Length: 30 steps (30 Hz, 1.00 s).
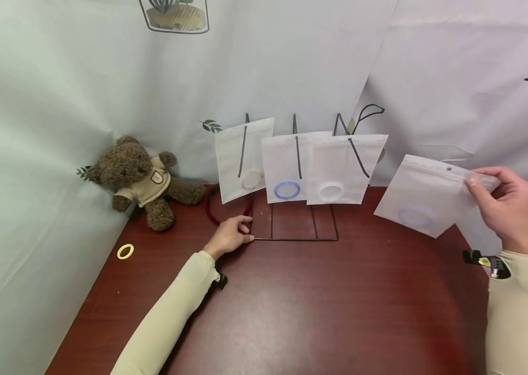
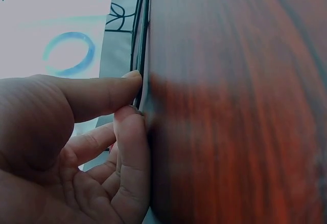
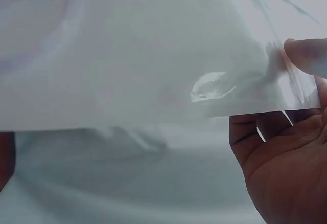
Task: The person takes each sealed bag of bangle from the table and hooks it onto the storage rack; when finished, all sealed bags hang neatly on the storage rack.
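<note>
A black wire display rack (image 1: 297, 239) stands on the table, and my left hand (image 1: 230, 237) pinches its front left corner between thumb and fingers, as the left wrist view also shows. Raised at the right, my right hand (image 1: 510, 205) grips the upper right corner of a white zip bag (image 1: 425, 195). A pale purple ring (image 1: 415, 217) shows through this bag, which hangs tilted beside the rack. Three similar bags hang from the rack's hooks: one with a pale ring (image 1: 252, 179), one with a blue ring (image 1: 287, 189), one with a white ring (image 1: 330, 191).
A brown teddy bear (image 1: 144, 177) in a beige top sits at the back left. In front of it lies a yellow ring (image 1: 125, 251). Behind my left hand a dark red ring (image 1: 212, 208) lies partly hidden. White cloth (image 1: 292, 62) hangs behind the dark red table (image 1: 339, 312).
</note>
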{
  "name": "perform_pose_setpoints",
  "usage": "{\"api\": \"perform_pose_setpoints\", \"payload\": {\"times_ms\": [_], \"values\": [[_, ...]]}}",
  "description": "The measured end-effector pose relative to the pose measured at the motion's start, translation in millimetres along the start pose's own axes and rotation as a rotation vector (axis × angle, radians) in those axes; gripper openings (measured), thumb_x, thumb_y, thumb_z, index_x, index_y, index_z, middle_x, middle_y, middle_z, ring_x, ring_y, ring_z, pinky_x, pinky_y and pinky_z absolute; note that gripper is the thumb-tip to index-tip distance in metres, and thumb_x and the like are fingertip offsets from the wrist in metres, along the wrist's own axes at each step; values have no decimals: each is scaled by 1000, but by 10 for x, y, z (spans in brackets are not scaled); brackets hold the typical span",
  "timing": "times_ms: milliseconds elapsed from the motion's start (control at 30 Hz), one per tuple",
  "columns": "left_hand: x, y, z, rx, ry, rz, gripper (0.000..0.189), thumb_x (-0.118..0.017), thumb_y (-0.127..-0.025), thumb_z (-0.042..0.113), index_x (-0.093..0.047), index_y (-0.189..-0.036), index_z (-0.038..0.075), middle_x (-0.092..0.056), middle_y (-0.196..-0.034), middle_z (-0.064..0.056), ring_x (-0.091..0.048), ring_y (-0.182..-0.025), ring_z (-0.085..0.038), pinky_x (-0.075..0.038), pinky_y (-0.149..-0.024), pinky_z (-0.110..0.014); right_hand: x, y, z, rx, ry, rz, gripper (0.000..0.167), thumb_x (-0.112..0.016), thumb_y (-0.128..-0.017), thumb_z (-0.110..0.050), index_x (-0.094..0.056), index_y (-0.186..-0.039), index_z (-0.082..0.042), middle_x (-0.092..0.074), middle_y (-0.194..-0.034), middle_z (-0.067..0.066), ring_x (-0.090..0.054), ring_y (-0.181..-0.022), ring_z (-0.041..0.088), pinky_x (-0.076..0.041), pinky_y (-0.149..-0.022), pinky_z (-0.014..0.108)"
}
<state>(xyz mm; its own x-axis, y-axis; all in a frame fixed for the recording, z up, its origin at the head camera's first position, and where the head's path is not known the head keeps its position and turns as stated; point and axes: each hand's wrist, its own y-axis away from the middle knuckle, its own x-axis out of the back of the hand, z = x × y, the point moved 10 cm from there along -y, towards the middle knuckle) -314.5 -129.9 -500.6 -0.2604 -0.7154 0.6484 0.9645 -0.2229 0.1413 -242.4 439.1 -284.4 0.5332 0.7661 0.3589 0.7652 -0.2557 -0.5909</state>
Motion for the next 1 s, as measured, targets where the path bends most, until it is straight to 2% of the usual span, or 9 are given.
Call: {"api": "perform_pose_setpoints", "payload": {"times_ms": [133,267,333,500,567,767,800,1000], "values": [[2,-9,-3,-1,-8,3,57,-83,-92,16,-64,-145,12,-71,-105,-6,-65,-95,-23,-51,-95,-44,-11,38,-180,17,-36,-17,16,-74,-93,3,-74,-108,10,-69,-77,-22,-47,-47,0,-31,-44,21],[-3,-21,-1,-7,-19,3,57,-83,-91,17,-64,-144,12,-71,-104,-5,-65,-95,-22,-50,-95,-43,-41,96,-339,14,-133,-42,19,-73,-88,12,-72,-107,16,-72,-74,-15,-54,-48,1,-39,-48,16],[-3,-22,-2,-6,-22,2,57,-83,-91,17,-64,-144,12,-71,-104,-5,-64,-94,-22,-50,-94,-42,-73,133,-477,64,-158,-63,20,-72,-87,15,-70,-106,19,-72,-74,-13,-55,-47,2,-41,-50,14],[5,-19,-17,1,-24,3,57,-83,-91,17,-64,-144,12,-71,-104,-5,-65,-93,-21,-51,-93,-43,-179,221,-829,160,-258,-108,20,-71,-84,20,-67,-103,24,-66,-63,-8,-41,-40,4,-28,-42,21],[7,-19,-18,0,-24,5,57,-83,-91,17,-64,-144,12,-71,-104,-5,-65,-93,-22,-51,-93,-43,-226,244,-915,155,-343,-119,20,-69,-83,23,-66,-102,26,-66,-61,-3,-39,-40,7,-25,-41,23],[0,-27,-22,0,-16,2,57,-83,-91,18,-64,-144,13,-71,-104,-5,-64,-94,-22,-50,-94,-43,-429,325,-1145,195,-297,-165,20,-71,-82,22,-68,-102,22,-67,-65,-6,-42,-41,5,-30,-42,22],[-2,-29,-26,2,-13,0,57,-83,-91,17,-64,-144,13,-71,-104,-5,-64,-94,-22,-50,-94,-42,-471,338,-1185,212,-249,-170,19,-72,-83,21,-70,-102,20,-66,-64,-8,-41,-41,3,-30,-42,22],[-3,-35,-37,6,-5,-4,57,-83,-91,17,-64,-145,13,-70,-104,-5,-63,-92,-22,-50,-92,-42,-753,408,-1390,298,-186,-222,22,-73,-81,22,-73,-102,15,-72,-76,-13,-42,-43,1,-34,-45,21]]}}
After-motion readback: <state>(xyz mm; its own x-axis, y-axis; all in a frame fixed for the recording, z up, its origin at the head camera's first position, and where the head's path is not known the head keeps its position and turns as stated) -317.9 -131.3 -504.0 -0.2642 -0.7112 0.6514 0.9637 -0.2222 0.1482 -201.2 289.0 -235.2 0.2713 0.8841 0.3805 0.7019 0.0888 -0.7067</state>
